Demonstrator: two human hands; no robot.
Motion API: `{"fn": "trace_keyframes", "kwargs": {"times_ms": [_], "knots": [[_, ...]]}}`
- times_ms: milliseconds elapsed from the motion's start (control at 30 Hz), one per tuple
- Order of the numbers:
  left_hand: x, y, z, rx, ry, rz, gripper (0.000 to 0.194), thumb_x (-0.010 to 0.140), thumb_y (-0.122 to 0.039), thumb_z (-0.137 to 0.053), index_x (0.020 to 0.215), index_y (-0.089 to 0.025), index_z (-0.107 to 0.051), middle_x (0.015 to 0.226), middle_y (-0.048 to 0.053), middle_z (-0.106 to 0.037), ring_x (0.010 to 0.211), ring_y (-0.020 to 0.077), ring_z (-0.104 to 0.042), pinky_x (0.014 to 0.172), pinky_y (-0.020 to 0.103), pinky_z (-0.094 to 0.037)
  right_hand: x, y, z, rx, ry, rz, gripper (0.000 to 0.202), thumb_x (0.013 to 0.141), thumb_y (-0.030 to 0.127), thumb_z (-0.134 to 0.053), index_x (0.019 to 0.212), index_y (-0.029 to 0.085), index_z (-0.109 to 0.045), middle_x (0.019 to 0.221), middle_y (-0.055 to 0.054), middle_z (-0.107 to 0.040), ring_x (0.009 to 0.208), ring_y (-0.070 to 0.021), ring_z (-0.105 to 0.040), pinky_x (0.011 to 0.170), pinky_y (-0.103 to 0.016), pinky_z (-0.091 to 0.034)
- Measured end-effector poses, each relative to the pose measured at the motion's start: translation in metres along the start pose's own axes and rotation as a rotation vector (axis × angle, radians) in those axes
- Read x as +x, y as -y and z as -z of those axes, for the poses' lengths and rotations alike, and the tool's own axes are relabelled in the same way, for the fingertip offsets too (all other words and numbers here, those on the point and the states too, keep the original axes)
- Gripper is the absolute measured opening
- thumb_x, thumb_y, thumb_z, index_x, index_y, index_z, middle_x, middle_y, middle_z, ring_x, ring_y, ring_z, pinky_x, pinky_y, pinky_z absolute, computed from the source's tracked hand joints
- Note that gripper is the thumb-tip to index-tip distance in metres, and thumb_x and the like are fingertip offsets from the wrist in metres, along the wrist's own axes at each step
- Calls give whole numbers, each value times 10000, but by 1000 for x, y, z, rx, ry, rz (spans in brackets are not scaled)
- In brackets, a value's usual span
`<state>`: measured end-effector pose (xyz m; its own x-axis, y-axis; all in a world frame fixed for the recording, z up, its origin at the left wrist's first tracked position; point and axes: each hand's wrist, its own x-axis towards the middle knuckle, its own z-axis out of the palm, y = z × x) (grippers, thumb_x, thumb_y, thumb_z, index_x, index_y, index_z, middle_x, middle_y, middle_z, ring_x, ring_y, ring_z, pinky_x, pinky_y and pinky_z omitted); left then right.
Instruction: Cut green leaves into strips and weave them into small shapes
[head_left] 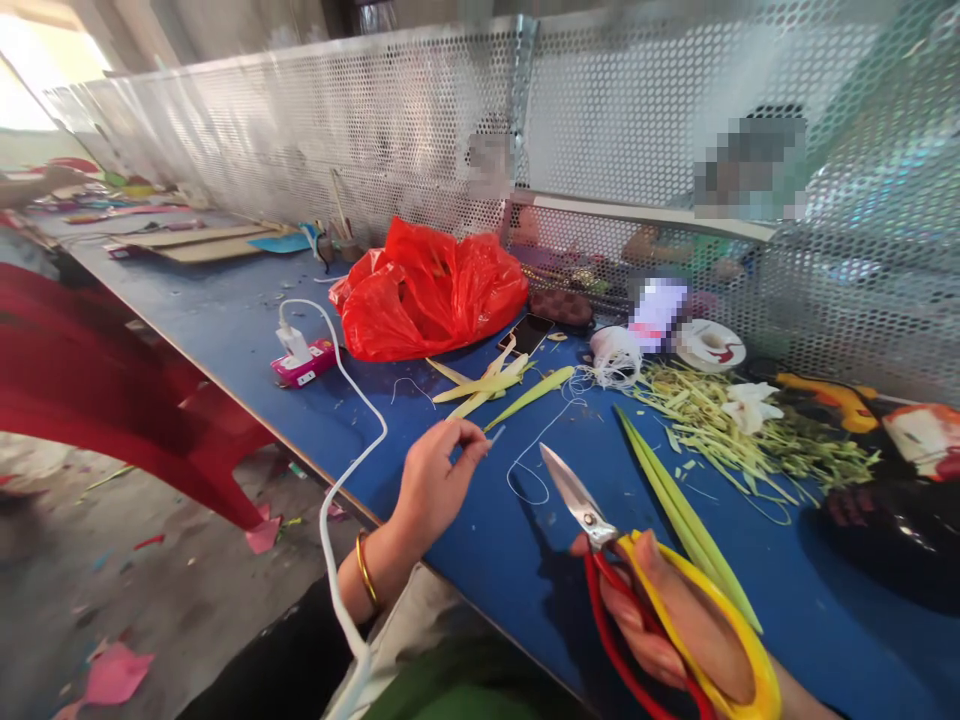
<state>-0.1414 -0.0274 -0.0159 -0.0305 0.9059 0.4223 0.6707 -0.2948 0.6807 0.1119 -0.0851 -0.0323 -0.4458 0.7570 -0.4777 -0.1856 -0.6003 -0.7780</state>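
Note:
My left hand (439,475), with a gold bangle on the wrist, pinches a thin pale strip (496,436) at its fingertips above the table's near edge. What the strip is made of cannot be made out. In my right hand (660,600) are scissors (577,490) with one red and one yellow handle; their blades look closed and point up and left. Beyond my left hand lie yellow-green leaf pieces (491,385). A long folded green leaf (682,510) rests just past the scissors. Loose white thread (529,465) curls on the table between my hands.
A red plastic bag (435,290) sits farther back. A white cable (367,390) runs from a pink power strip (304,365) over the table edge. Shredded plant trimmings (712,420), a white spool (709,345) and a phone (658,312) lie right, below a perforated metal screen (420,130).

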Motion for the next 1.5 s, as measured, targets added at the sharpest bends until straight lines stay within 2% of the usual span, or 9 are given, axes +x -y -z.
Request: {"fn": "trace_keyframes", "kwargs": {"times_ms": [100,200,367,533,667,867,1000,1267,1500], "knots": [[30,6,19,325,-128,-143,162,935,-274,-483,840,-211,-597,849,30,-670,826,185,-594,816,315,-431,-7,7,6,66,3,34,571,745,722,-588,1001,213,-616,574,68,-477,318,19,-250,308,-127,-221],[64,18,36,771,23,-213,236,963,-276,-404,931,-196,-624,895,77,-673,905,231,-591,847,357,-423,-14,7,13,84,-53,68,541,784,689,-576,1035,214,-633,583,64,-479,326,22,-250,324,-128,-232],[87,44,44,855,176,-219,247,875,-88,-439,871,-157,-676,830,103,-686,868,248,-631,785,348,-459,-22,-2,25,106,-57,126,527,814,672,-547,1067,220,-641,599,48,-497,331,7,-271,330,-141,-229],[67,36,36,824,203,-256,353,876,-68,-437,1141,-192,-633,1154,91,-654,1027,221,-607,859,334,-456,-25,-1,28,197,12,102,724,736,814,-448,1052,195,-650,659,-6,-559,406,-55,-405,413,-212,-372],[29,3,11,631,138,-293,217,940,-232,-478,908,-223,-693,962,35,-682,918,202,-607,824,341,-443,-23,0,29,250,10,110,716,747,798,-450,1075,192,-642,675,-17,-586,447,-83,-459,458,-230,-392],[-4,-17,-23,407,353,-275,113,892,-298,-596,907,-232,-686,927,15,-661,880,192,-592,786,342,-425,-19,-6,29,289,76,64,658,794,762,-437,1075,199,-630,668,-9,-590,435,-75,-467,451,-215,-354],[-4,-15,-21,395,329,-209,119,899,-298,-589,935,-235,-683,939,13,-667,909,198,-584,827,358,-413,-20,-5,25,268,23,71,630,829,739,-421,1051,186,-629,659,-9,-582,427,-68,-462,441,-209,-341],[-12,-23,-30,349,527,-229,85,882,-273,-610,840,-200,-621,910,18,-624,859,181,-579,756,304,-435,-16,-6,25,244,-13,50,613,807,727,-486,1068,189,-623,634,4,-568,413,-67,-451,426,-207,-345],[-22,-5,7,245,556,-240,91,897,-197,-570,808,-198,-553,986,8,-626,903,173,-584,821,334,-420,-18,2,26,186,5,24,613,867,702,-398,1090,180,-629,664,-11,-587,438,-79,-481,439,-214,-398]]}}
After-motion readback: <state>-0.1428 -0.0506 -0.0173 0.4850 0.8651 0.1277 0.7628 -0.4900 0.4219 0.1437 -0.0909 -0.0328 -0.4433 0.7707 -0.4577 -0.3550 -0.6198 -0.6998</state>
